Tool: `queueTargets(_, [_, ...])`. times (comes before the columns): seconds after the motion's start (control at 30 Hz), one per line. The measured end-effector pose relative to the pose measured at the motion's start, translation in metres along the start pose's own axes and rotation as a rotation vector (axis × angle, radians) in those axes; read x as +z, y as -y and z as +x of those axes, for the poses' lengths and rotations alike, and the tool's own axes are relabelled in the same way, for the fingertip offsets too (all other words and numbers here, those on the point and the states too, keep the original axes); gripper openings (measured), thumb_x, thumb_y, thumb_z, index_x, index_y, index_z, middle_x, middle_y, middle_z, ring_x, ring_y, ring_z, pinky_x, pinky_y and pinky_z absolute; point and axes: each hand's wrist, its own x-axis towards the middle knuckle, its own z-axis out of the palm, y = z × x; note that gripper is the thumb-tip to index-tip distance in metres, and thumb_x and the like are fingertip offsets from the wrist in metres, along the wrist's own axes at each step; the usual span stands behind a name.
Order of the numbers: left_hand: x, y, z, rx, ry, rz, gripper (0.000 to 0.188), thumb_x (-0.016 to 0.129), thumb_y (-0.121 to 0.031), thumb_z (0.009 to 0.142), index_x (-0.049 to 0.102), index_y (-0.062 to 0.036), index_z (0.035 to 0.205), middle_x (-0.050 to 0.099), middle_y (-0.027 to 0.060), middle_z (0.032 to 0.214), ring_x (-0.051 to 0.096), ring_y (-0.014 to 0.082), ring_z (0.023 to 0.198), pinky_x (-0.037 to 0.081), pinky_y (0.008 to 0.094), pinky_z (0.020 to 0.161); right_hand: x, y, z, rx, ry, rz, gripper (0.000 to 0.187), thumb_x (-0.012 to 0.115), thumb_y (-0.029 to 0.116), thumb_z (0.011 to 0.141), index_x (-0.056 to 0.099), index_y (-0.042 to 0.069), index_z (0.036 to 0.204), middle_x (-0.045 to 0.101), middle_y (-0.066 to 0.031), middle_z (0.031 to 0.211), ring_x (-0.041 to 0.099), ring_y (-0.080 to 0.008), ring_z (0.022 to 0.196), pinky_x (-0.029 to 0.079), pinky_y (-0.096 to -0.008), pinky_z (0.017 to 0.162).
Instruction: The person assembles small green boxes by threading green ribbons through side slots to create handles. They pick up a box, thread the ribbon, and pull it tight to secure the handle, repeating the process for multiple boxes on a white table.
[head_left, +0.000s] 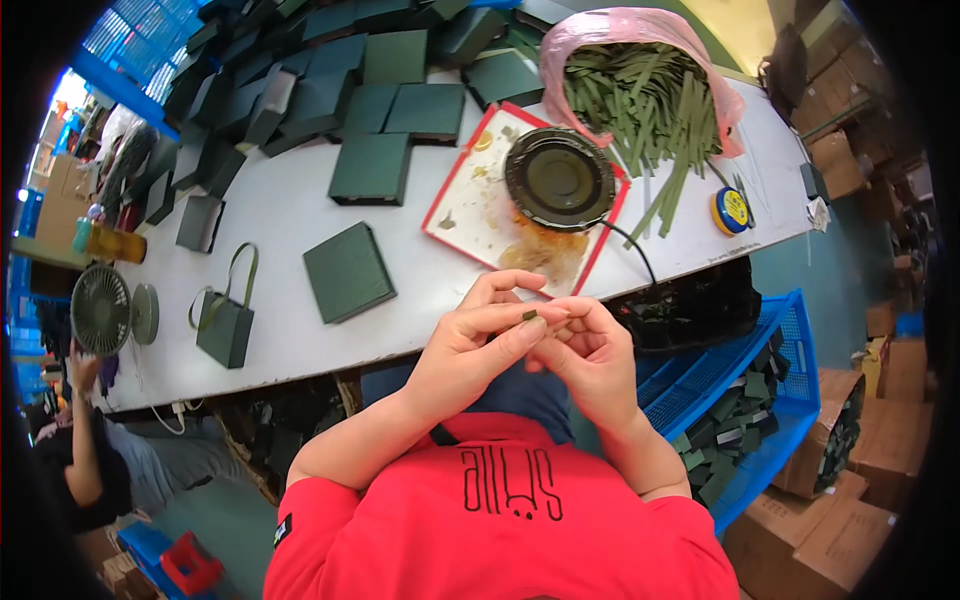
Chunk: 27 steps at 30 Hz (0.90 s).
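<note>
Both hands meet in front of my chest at the table's near edge. My left hand (465, 345) is closed, thumb against fingers, on a dark green ribbon piece (529, 315), whose short end shows by the thumb tip. My right hand (595, 350) touches it with its fingertips pinched together; what lies between them is hidden. Left of my hands a dark green box (349, 272) lies flat on the table. Beyond it to the left stands a smaller green box (225, 328) with a looped green ribbon handle (250, 275).
A round black hot pot (560, 180) with a cord sits on a stained, red-edged board (470, 215). Green ribbon strips (650, 100) fill a pink bag (727, 100). Many green boxes (370, 168) crowd the far left. A blue crate (800, 375), fan (101, 310) and round tin (730, 211) stand around.
</note>
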Motion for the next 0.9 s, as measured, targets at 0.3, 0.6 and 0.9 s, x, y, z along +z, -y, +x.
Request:
queueTargets(0.3, [-0.104,-0.025,-0.040,0.198,-0.423,1.649,0.102,0.087,-0.023,0.064,0.037,-0.0049,0.150,0.040,0.0203,0.147,0.037,0.0399,0.137,0.033,0.0469,0.113,-0.011,-0.011,-0.009,-0.134,-0.294,-0.219,0.012,0.063,0.008,0.099,0.063,-0.002,0.105,0.069,-0.0085,0.091,0.064,-0.0098,0.072,0.050,-0.0232,0.065])
queueTargets(0.6, [-0.134,-0.012,-0.030,0.151,-0.153,1.201,0.107,0.089,-0.021,0.056,0.038,-0.0028,0.149,0.047,0.0202,0.138,0.042,0.0387,0.129,0.037,0.0455,0.111,-0.017,0.000,0.019,-0.121,-0.415,-0.055,0.013,0.060,0.015,0.102,0.059,0.003,0.101,0.059,-0.0004,0.079,0.036,-0.0004,0.053,0.026,-0.0193,0.047])
queueTargets(0.9, [-0.122,-0.008,-0.030,0.111,-0.096,1.310,0.094,0.088,-0.020,0.058,0.045,-0.0012,0.139,0.048,0.0177,0.136,0.043,0.0399,0.128,0.036,0.0475,0.110,-0.025,-0.004,0.046,-0.109,-0.451,-0.060,0.014,0.061,0.017,0.101,0.059,0.004,0.102,0.058,0.0002,0.078,0.035,-0.0003,0.052,0.025,-0.0193,0.047])
